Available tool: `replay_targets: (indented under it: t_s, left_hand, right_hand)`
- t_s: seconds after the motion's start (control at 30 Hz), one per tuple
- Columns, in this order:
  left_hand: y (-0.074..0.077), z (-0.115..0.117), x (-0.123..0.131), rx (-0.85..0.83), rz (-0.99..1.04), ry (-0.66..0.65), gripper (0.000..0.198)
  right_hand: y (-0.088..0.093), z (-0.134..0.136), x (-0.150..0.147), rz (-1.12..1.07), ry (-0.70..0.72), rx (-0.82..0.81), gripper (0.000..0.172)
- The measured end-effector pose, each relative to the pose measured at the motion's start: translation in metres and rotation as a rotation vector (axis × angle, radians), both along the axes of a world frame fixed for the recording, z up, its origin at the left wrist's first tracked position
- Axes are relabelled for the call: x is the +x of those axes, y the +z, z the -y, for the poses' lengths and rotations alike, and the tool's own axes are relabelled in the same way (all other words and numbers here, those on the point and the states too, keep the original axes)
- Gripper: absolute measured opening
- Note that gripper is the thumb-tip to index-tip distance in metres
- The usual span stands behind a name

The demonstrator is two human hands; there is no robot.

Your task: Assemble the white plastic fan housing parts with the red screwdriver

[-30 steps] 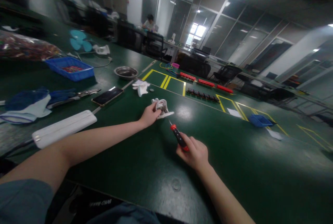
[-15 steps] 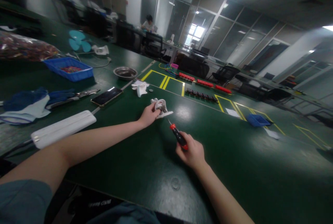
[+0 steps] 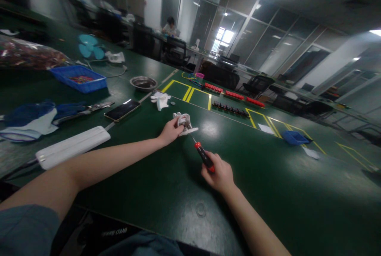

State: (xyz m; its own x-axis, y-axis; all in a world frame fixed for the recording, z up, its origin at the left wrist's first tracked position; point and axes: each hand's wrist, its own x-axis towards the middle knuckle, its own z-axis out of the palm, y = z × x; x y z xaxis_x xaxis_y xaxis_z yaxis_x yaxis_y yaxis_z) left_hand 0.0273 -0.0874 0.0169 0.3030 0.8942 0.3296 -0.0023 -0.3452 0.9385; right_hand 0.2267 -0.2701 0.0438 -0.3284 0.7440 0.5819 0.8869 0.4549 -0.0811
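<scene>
In the head view, almost nothing has changed over the last second: the whole scene has shifted slightly, as if the head moved, while both hands keep their positions relative to each other. The left hand grips a white plastic housing, thumb at its near side and fingers partly hidden behind it. The housing is out from the near edge of the green table, towards the middle of its width; whether it rests on the surface is unclear. The right hand is wrapped round the handle of a red-and-black screwdriver, whose tip points at the housing's flat lower rim but appears to stop just short of it. With that gap unclosed, the pause looks like aiming or steadying rather than turning. Loose white pieces lie farther towards the table's far edge.
</scene>
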Motion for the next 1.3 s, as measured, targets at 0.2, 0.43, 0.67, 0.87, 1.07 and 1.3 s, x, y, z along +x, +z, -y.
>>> replay_targets:
  t_s: [0.2,0.43,0.67,0.87,1.07,1.3]
  left_hand:
    - [0.001,0.001,-0.001,-0.003,-0.009,-0.009,0.039]
    - [0.002,0.002,-0.002,0.004,-0.023,-0.005,0.037]
    - [0.002,0.002,-0.001,-0.006,-0.015,-0.004,0.036]
    - [0.002,0.002,-0.001,0.009,0.004,-0.002,0.035]
    - [0.001,0.001,0.0,-0.002,-0.018,0.014,0.036]
    - [0.003,0.004,-0.001,0.008,-0.014,-0.025,0.036]
  right_hand:
    - [-0.002,0.0,0.001,0.007,0.019,0.021,0.042]
    - [-0.003,-0.002,0.003,0.006,0.028,0.02,0.042]
    - [-0.006,-0.003,0.005,0.065,0.042,0.013,0.041]
    - [-0.006,-0.002,0.007,0.024,0.011,-0.059,0.043]
    - [-0.009,-0.002,0.006,-0.049,-0.098,-0.09,0.049]
    - [-0.011,-0.003,0.001,-0.033,-0.122,-0.106,0.064]
